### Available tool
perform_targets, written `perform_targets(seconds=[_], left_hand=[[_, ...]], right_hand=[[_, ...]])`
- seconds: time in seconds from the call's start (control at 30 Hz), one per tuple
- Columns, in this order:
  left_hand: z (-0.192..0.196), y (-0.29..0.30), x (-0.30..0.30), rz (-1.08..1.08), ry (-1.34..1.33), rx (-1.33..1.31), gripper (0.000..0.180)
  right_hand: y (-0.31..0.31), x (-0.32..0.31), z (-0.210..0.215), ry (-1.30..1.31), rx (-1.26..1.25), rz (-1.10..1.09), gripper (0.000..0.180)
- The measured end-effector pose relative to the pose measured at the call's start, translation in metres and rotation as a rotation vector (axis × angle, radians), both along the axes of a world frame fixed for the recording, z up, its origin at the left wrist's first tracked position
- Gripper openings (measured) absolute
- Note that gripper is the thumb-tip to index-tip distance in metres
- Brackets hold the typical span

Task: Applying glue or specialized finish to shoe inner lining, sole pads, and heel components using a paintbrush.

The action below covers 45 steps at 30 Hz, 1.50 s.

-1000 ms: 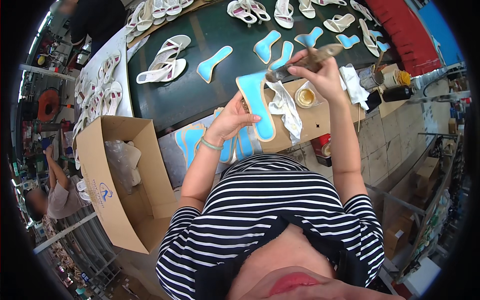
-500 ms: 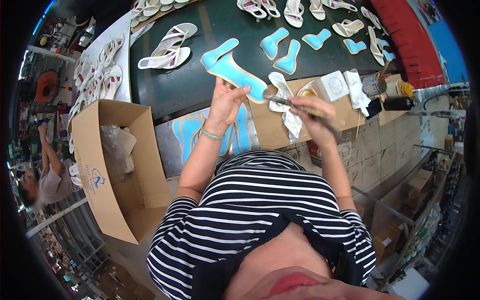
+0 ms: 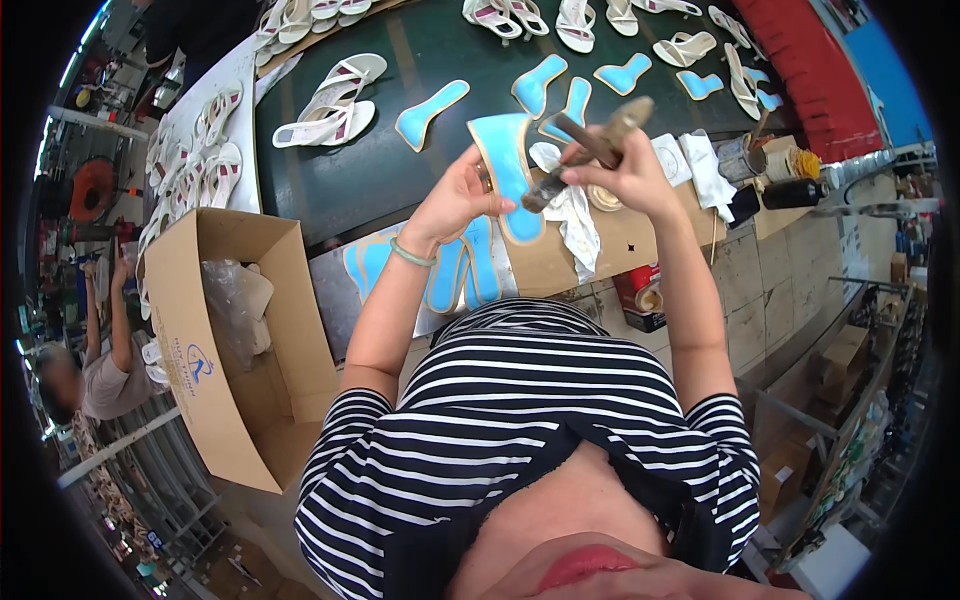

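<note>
My left hand (image 3: 462,200) grips a blue shoe insole (image 3: 508,160) with a beige rim, thumb along its side, wide end away from me. My right hand (image 3: 630,175) is closed round a brush (image 3: 548,188), its dark tip at the insole's right edge; whether it touches, I cannot tell. A thick brown stick-like piece also juts from that grip; whether it is a separate tool is unclear. Another blue insole (image 3: 430,112) lies on the dark green bench beyond my left hand. Several more blue insoles (image 3: 482,262) lie on a metal sheet near my body.
An open cardboard box (image 3: 215,400) stands at my left. White sandals (image 3: 335,100) are spread over the bench (image 3: 400,190). A crumpled white cloth (image 3: 578,235) and a small cup (image 3: 603,198) lie on cardboard near my right hand. Jars (image 3: 740,160) stand farther right. A person (image 3: 110,375) sits at far left.
The held insole has turned from slanting to nearly upright in view, nearer my body. My right hand has moved up and turned, tilting the brush handle away from me.
</note>
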State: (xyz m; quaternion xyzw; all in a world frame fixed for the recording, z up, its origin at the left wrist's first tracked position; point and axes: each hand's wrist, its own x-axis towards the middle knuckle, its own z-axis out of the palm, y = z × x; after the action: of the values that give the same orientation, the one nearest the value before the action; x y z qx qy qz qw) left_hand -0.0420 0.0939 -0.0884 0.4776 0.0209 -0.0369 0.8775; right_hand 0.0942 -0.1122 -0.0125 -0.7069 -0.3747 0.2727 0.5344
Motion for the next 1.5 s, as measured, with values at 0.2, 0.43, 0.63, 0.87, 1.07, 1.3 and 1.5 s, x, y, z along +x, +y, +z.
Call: perform_targets(seconds=[0.2,0.43,0.63,0.87,1.07,1.3,1.5], left_hand=[[-0.008,-0.004,-0.005,-0.113,0.035,-0.041,0.074],[-0.013,0.006,-0.020,-0.017,0.106,-0.031,0.069],[-0.021,0.042,-0.022,0.285,0.284,0.600,0.074],[0.021,0.055,-0.018,0.526,0.035,0.604,0.070],[-0.002,0.041,-0.006,0.466,0.007,0.327,0.048],[-0.009,0.007,0.008,0.352,0.133,0.065,0.037],[-0.002,-0.021,0.017,0.285,0.059,0.072,0.042]], right_hand=[[0.022,0.016,-0.023,-0.192,0.094,-0.130,0.016],[-0.041,0.039,-0.067,-0.260,-0.136,-0.601,0.018],[-0.091,0.038,-0.145,-0.360,-0.662,-0.707,0.027],[-0.094,0.029,-0.183,-0.253,-0.341,-0.835,0.022],[-0.101,0.025,-0.157,-0.347,-0.160,-0.853,0.022],[-0.076,-0.013,-0.086,0.330,0.292,-0.627,0.013],[-0.022,-0.023,-0.004,0.214,0.410,-0.487,0.013]])
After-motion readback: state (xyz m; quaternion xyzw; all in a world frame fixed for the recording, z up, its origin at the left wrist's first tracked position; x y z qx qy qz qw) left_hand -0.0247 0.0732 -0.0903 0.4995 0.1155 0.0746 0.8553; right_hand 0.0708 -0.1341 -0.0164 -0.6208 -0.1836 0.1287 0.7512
